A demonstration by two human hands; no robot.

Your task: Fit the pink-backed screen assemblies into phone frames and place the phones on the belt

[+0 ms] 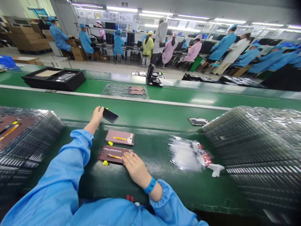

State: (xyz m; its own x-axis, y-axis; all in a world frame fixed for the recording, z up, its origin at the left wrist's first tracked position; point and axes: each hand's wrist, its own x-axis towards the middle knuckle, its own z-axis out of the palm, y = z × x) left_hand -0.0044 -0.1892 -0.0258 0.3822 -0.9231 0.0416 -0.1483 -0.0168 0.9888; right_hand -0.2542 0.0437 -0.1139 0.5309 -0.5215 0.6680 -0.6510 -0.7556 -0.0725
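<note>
My left hand point(97, 116) reaches forward, its fingertips pinching the end of a black smartphone point(110, 115) above the green belt. My right hand point(134, 167) lies on a dark reddish phone panel point(114, 154), over its right end, with a gold ribbon strip on the panel. Just beyond it sits a rose-pink phone panel point(120, 137) with a similar strip. Small yellow tabs point(105, 163) stick out beside the dark panel. A blue wristband point(150, 185) circles my right wrist.
Tall stacks of clear plastic trays point(256, 144) rise on both sides. A crumpled plastic bag point(189, 154), a white nozzle point(216, 169) and another phone point(198, 121) lie to the right. Beyond the green conveyor point(150, 114) stand a black box tray point(53, 78) and a black fixture point(152, 77).
</note>
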